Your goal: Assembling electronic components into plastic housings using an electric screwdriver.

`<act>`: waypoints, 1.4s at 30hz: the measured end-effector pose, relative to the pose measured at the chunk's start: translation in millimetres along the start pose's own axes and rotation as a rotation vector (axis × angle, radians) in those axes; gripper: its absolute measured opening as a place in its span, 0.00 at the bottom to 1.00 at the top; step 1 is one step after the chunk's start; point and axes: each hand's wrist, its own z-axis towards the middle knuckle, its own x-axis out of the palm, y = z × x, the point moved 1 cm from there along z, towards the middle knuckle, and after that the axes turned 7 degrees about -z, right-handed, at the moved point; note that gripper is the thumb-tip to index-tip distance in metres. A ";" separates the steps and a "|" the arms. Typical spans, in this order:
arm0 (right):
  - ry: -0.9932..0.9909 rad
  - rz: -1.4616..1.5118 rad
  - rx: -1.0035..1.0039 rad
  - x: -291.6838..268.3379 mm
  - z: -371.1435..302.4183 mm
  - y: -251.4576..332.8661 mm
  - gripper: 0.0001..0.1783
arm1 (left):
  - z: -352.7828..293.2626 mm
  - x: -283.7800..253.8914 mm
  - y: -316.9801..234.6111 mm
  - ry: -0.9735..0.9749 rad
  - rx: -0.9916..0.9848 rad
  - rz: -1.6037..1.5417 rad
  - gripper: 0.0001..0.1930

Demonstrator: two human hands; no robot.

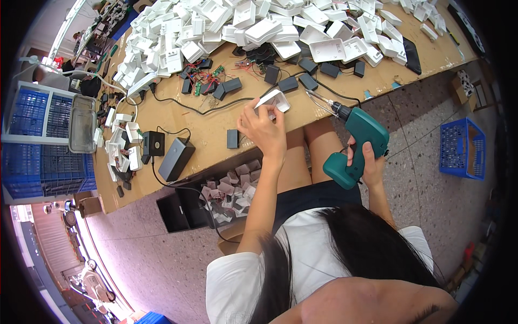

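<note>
"White case (279,101): where is it right now?"

"Over the near edge of the bench (208,132), pinched in the left hand (263,128), hollow side facing up. I can't tell whether it also rests on the bench."

"And the right hand (371,164)?"

"Wrapped around the grip of a green drill (368,129). The drill points left, toward the case, and its slim bit (322,103) ends near it, with a gap showing between."

"So both hands are full. What lies around them?"

"One small black block (232,139) sits alone on the bench, left of the left wrist. Past the case runs a black cable (216,109), with more black blocks (288,84) and some green circuit boards (198,88) with red wires beyond it."

"And behind those?"

"A big heap of white cases (264,29), covering much of the far side."

"Anything off the bench?"

"Pale pieces (237,195) piled below its near edge, and a blue basket (454,148) on the floor (410,189) at right."
</note>
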 end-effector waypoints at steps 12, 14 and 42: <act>0.035 -0.035 0.003 0.6 2.1 -4.9 0.25 | 3.9 -19.0 -6.5 -0.013 0.026 -0.162 0.23; 0.037 -0.020 0.003 0.8 -1.2 -4.8 0.25 | 5.5 -36.5 -7.0 0.044 0.013 -0.123 0.28; -0.130 -0.059 0.021 12.3 -18.7 80.6 0.21 | 298.9 -158.1 184.9 0.253 0.017 -0.053 0.29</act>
